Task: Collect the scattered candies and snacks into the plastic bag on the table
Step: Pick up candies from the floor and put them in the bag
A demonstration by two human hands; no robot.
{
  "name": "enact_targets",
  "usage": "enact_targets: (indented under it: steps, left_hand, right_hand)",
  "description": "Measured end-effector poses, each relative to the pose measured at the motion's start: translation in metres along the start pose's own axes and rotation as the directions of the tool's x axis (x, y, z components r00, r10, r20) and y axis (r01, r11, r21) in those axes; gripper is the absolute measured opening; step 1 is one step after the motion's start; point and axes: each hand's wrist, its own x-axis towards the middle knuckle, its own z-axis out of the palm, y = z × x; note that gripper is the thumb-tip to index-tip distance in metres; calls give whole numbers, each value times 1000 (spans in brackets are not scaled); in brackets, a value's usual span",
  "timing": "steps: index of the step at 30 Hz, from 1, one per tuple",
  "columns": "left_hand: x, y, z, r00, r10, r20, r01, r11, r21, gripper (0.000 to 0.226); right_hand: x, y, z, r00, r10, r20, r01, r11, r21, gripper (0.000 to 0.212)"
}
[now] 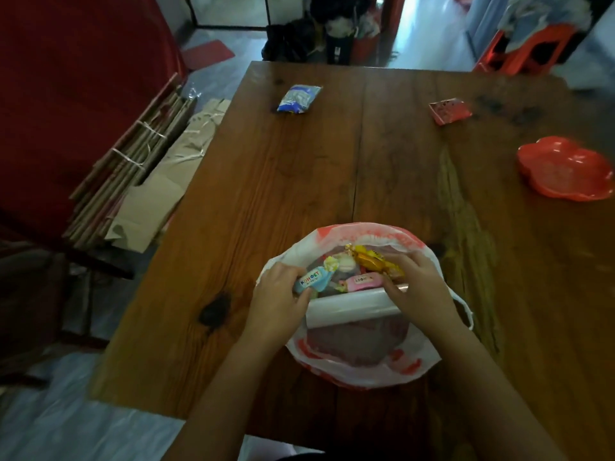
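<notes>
Two bare forearms come up from the bottom edge, uncovered to as far as they show: no sleeve is in view. The left hand [278, 302] and right hand [421, 287] wear nothing: no glove, ring, watch or bracelet. Fingernails are short and unpainted.

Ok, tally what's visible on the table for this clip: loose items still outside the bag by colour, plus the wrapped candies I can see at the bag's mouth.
Blue-and-white packet: 1
Red packet: 1
Red dish: 1
Blue candy, in left hand: 1
Pink candy: 1
Yellow candy: 1
Plastic bag: 1
Total: 7
</notes>
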Motion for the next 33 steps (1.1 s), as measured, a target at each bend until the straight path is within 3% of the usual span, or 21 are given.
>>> enact_targets:
  steps: [5, 12, 17, 22, 33]
  left_hand:
    - [14, 14, 18, 995, 82, 56, -85, 995, 50, 32]
    - [19, 18, 30, 984, 118, 137, -133, 986, 103, 44]
    - [3, 11, 8, 983, 165, 82, -175, 976, 132, 44]
    - [-22, 0, -31, 952, 305, -37, -294, 939, 179, 37]
    - [-70, -77, -61, 951, 308, 38, -309, 928, 207, 31]
  right_hand:
    - [-19, 3, -9, 994, 41, -97, -42, 999, 0, 35]
    - [-38, 2, -5, 992, 100, -81, -103, 994, -26, 33]
    - [-46, -10, -3, 989, 110, -101, -116, 992, -57, 35]
    - [-60, -31, -2, 982, 113, -152, -130, 986, -103, 36]
    - [-153, -85, 31, 948, 228, -221, -255, 962, -101, 37]
